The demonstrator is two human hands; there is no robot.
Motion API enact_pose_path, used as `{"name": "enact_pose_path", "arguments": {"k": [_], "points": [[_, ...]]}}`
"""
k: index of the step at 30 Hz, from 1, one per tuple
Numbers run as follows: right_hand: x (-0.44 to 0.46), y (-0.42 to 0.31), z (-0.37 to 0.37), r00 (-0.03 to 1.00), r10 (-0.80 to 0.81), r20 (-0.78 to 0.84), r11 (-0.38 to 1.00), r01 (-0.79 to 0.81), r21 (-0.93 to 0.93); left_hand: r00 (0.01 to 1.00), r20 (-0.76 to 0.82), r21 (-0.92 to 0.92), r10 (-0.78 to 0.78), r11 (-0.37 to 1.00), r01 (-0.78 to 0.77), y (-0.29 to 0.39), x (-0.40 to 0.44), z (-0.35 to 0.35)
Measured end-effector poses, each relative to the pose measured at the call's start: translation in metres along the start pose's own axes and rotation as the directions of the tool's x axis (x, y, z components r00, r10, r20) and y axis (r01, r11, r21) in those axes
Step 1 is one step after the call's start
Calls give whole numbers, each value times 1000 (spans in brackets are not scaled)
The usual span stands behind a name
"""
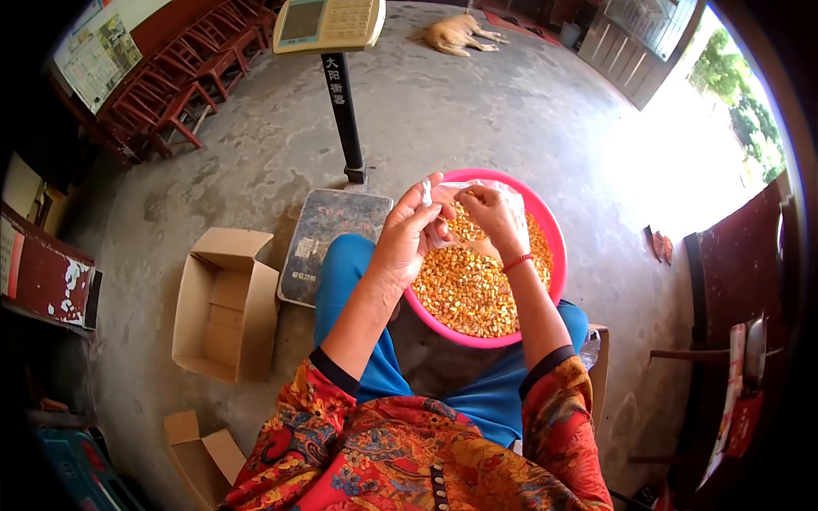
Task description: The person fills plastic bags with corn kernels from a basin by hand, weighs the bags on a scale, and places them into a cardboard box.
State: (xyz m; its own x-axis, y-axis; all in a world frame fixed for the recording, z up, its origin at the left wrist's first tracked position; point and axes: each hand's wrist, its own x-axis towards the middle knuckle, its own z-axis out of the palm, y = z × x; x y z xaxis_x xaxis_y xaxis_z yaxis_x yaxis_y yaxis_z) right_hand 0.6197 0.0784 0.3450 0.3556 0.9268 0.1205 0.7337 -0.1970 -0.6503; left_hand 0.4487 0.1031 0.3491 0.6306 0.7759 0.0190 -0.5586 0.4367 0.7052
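A pink basin (554, 230) full of yellow corn kernels (464, 294) stands between my knees. Above it, my left hand (407, 234) is closed around part of a thin clear plastic bag (428, 194), whose whitish gathered end sticks up between thumb and fingers. My right hand (497, 221), with a red band at the wrist, is closed in a pinch at the bag's other side. The film hangs over the kernels between both hands. Whether any kernels are inside the bag is hard to make out.
A platform scale (328, 243) with a display (328, 24) on a black post stands ahead. An open cardboard box (226, 307) is at the left, another box (204, 451) nearer. A dog (460, 36) lies on the floor. Wooden chairs (170, 94) line the left wall.
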Motion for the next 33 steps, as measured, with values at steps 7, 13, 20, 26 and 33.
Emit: {"name": "enact_pose_path", "arguments": {"k": [7,13,20,26,33], "points": [[22,45,4,975,-218,-37,975,220,41,999,25,56,-31,998,30,-2,2,8],[17,48,2,975,-211,-62,972,203,-122,997,19,224,-76,972,70,-10,5,19],[18,39,-16,931,-212,-298,948,270,168,997,9,231,-71,971,67,-17,12,15],[14,53,-48,959,70,-274,849,87,521,969,-53,307,-242,919,246,-40,29,32],[-3,45,-46,957,239,-163,418,51,907,976,-206,478,-67,864,160,-74,40,27]]}}
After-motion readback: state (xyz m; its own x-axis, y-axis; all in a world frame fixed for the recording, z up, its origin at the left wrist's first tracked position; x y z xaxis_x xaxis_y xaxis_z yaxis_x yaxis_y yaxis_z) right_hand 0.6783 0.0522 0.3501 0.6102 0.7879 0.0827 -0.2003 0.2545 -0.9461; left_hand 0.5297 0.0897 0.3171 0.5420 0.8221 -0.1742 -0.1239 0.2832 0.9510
